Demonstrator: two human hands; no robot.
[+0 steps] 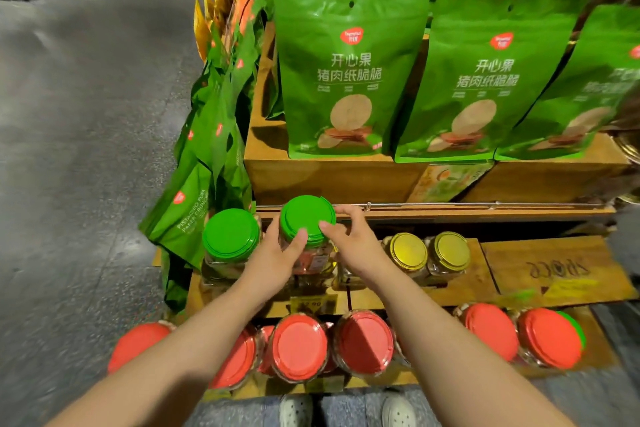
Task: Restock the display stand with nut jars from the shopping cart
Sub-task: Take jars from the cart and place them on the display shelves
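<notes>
Both your hands clasp one green-lidded jar (307, 229) on the stand's middle shelf (540, 263): left hand (277, 258) curled round its side, right hand (349, 239) on the lid rim (steadying it, I judge), beside its green-lidded neighbour (231, 234).

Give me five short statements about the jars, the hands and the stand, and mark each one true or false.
1. Both hands, left hand and right hand, hold the green-lidded jar. True.
2. A second green-lidded jar stands to its left. True.
3. The jars right of the held one have blue lids. False: the yellow-lidded jars are there.
4. The lowest tier holds red-lidded jars. True.
5. The pouches on the upper tier are red. False: the green pouches stand there.
</notes>
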